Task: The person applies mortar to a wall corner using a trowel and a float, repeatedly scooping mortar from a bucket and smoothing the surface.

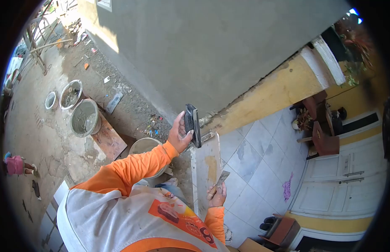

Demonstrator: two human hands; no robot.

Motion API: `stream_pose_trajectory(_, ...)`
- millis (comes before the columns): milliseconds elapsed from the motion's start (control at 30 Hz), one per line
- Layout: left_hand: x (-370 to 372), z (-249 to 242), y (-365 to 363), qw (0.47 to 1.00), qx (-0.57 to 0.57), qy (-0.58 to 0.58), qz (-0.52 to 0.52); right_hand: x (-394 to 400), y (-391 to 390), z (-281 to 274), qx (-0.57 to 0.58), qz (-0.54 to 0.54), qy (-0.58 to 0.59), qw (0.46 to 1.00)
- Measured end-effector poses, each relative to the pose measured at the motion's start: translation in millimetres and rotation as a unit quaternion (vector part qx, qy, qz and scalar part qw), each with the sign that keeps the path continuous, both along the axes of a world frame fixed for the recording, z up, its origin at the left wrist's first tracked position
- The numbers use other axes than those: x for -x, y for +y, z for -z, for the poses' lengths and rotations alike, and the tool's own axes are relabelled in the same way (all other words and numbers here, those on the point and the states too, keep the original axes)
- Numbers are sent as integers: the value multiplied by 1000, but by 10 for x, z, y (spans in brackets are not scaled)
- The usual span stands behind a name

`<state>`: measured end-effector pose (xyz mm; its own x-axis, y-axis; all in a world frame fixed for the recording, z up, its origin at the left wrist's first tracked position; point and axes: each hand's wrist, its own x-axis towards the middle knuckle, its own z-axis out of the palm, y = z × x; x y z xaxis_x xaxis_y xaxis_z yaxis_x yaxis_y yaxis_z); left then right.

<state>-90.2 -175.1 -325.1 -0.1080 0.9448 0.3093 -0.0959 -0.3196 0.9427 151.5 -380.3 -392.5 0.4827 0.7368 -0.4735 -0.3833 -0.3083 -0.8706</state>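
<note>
My left hand (180,133) is wrapped around the grip of a black plastering float (193,125), held on edge near the lower corner of the grey plastered wall (182,50). Lower and to the right, my right hand (219,196) closes on the wooden handle of a scraper (222,178), its flat metal blade angled up and away from me. Beneath the two hands runs a pale, plaster-smeared ledge (206,157). Both arms wear orange sleeves.
At left, a bucket of grey mortar (85,119) stands beside another bucket (72,94) and a smaller pail (51,101). A large tub (148,147) sits under my left arm. White floor tiles (249,157) lead to chairs (325,138) and white doors (341,180). A person (18,164) is at far left.
</note>
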Motion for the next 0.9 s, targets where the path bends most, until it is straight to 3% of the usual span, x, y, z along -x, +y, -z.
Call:
stream_pose_trajectory(33, 168, 54, -108, 984, 59, -167, 36, 135, 44, -9, -15, 37, 162, 986)
stream_pose_trajectory(67, 433, 166, -217, 962, 172, -194, 81, 150, 95, 175, -27, 1, 251, 968)
stream_pose_trajectory(100, 739, 390, -305, 950, 263, -131, 106, 249, 136, 293, 1, -27, 258, 966)
stream_pose_trajectory(167, 1223, 772, -582, 854, 394, -318, 122, 601, 269, 559, 102, -145, 279, 944)
stream_pose_trajectory(200, 1558, 872, -768, 852, 398, -328, 85, 864, 315, 655, 165, -203, 216, 941)
stream_pose_trajectory(267, 2185, 968, -1059, 822, 426, -356, 128, 1428, 447, 892, 217, -285, 208, 910)
stream_pose_trajectory(333, 2790, 1219, -1353, 823, 426, -371, 62, 1966, 677, 962, 263, -358, 190, 876)
stream_pose_trajectory(400, 3297, 1238, -1681, 812, 428, -395, -37, 2781, 1111, 769, 184, -439, 178, 861)
stream_pose_trajectory(467, 3804, 1443, -2042, 825, 440, -344, -86, 3677, 1583, 496, 157, -484, 156, 847)
stream_pose_trajectory(533, 4289, 1854, -2514, 794, 461, -330, -220, 4981, 2237, 183, 124, -640, 71, 755)
stream_pose_trajectory(600, 4459, 2333, -2918, 791, 455, -306, -272, 5877, 2585, 187, 113, -702, -17, 703)
stream_pose_trajectory(667, 4510, 2813, -3304, 772, 448, -289, -345, 6782, 2900, 315, 23, -768, -140, 625)
stream_pose_trajectory(700, 4537, 2889, -3418, 732, 461, -309, -394, 7267, 3002, 296, -37, -788, -208, 578)
stream_pose_trajectory(733, 4551, 2967, -3535, 691, 473, -326, -439, 7730, 3091, 295, -98, -799, -274, 527)
stream_pose_trajectory(800, 4468, 3416, -3992, 633, 496, -313, -504, 8547, 3285, 574, -328, -731, -427, 420)
stream_pose_trajectory(900, 4176, 3779, -4675, 534, 523, -305, -590, 9605, 3385, 893, -274, -744, -506, 339)
